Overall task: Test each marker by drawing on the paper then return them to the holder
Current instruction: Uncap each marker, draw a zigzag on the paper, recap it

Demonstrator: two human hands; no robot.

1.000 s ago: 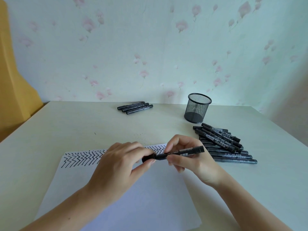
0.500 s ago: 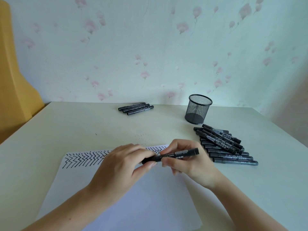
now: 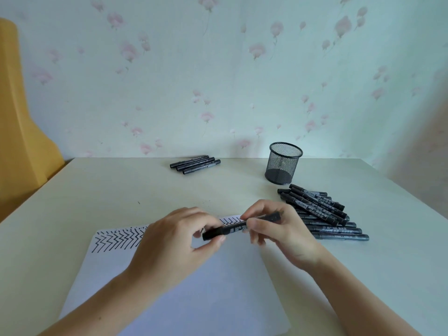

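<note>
I hold one black marker (image 3: 236,227) level above the top of the white paper (image 3: 194,299). My left hand (image 3: 174,243) pinches its capped left end between thumb and fingers. My right hand (image 3: 276,229) grips the barrel towards its right end. Rows of black zigzag strokes (image 3: 116,238) run along the paper's top edge. The black mesh holder (image 3: 282,163) stands upright at the back right and looks empty. A pile of several black markers (image 3: 322,212) lies just in front of the holder, to the right of my right hand.
Three more black markers (image 3: 195,164) lie side by side at the back middle of the pale table (image 3: 72,202). A yellow chair back (image 3: 21,132) stands at the far left. A flowered wall closes the back.
Both hands have kept hold of the marker. The marker has dropped slightly and shifted left, with my right hand sliding further over the barrel.
</note>
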